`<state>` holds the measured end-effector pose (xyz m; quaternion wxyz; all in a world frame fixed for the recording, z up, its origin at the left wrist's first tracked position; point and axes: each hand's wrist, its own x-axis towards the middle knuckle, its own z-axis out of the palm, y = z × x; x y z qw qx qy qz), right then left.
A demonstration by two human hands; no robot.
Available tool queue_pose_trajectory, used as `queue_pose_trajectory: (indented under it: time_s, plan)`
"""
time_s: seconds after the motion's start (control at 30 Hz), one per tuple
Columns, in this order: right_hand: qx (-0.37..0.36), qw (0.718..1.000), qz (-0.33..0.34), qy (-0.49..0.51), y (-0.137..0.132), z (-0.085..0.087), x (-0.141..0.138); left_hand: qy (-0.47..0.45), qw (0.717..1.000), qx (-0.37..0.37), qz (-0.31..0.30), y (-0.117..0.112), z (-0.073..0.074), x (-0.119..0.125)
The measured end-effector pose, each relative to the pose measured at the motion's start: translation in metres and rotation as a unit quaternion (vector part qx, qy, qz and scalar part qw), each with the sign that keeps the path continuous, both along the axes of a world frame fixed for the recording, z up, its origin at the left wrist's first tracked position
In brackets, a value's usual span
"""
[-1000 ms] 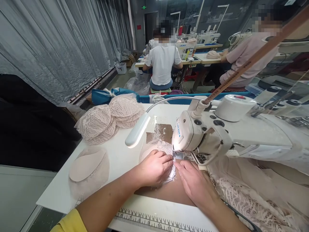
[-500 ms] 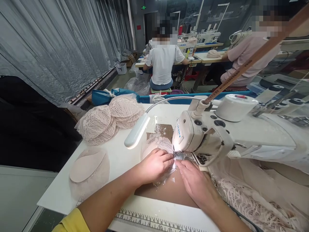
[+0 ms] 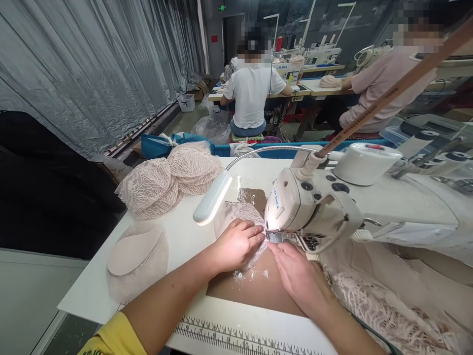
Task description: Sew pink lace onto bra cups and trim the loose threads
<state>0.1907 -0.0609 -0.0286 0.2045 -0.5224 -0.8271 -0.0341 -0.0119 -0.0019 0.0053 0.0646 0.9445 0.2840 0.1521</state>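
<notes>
A pale pink lace bra cup (image 3: 242, 212) lies under the needle end of a white sewing machine (image 3: 284, 197). My left hand (image 3: 238, 244) is on the cup, its bent fingers pressed together and gripping the lace just left of the presser foot (image 3: 271, 235). From the right, my right hand (image 3: 291, 266) reaches in with fingers close together, fingertips pinched at the cup's edge in front of the foot. Its thumb is mostly hidden. Beneath both hands lies a shiny brown sheet (image 3: 254, 293). The stitching point itself is largely covered by fingers.
Stacked lace cups (image 3: 148, 185) stand at the back left; a plain cup piece (image 3: 129, 251) lies nearer. A lamp (image 3: 210, 199) hangs left of the machine. Lace fabric (image 3: 369, 296) is heaped at right, and a ruler strip (image 3: 229, 337) runs along the front edge. Two people sit beyond.
The lace cup has shifted slightly under the presser foot, and my left hand has moved a little up with it. My right hand stays almost in place. The view has shifted slightly.
</notes>
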Motion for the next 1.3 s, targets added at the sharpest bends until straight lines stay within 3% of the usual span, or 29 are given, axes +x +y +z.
queue_pose_trajectory:
  time_s: [0.2,0.4,0.5,0.6,0.73,0.87,1.0,1.17,1.3]
  plan:
    - [-0.001,1.000,0.000,0.014,-0.001,0.008,0.001,0.013,1.000,-0.017,-0.011,-0.002,0.011,-0.011]
    - [-0.006,1.000,-0.003,0.016,-0.002,0.012,0.000,0.034,0.999,-0.038,-0.009,-0.017,0.050,-0.027]
    - [0.003,1.000,0.009,0.021,-0.003,0.015,-0.001,0.095,0.995,-0.021,0.001,-0.028,0.060,-0.031]
    - [0.014,0.999,0.027,0.026,-0.005,0.017,-0.003,0.116,0.993,-0.012,-0.007,-0.032,0.049,-0.031]
    - [0.001,0.998,0.055,0.036,-0.008,0.019,-0.008,0.050,0.998,-0.047,-0.001,-0.028,0.028,-0.030]
    - [-0.003,0.997,0.064,0.053,-0.008,0.020,-0.017,0.018,0.998,-0.062,0.016,-0.028,0.026,-0.025]
    - [0.009,0.995,0.078,0.065,-0.005,0.020,-0.024,0.070,0.996,-0.027,0.039,-0.033,0.025,-0.009]
    - [0.026,0.994,0.073,0.076,-0.003,0.022,-0.023,0.128,0.988,0.051,0.065,-0.029,0.002,0.012]
    - [0.028,0.992,0.088,0.085,-0.003,0.025,-0.022,0.124,0.989,0.053,0.061,-0.019,-0.002,0.005]
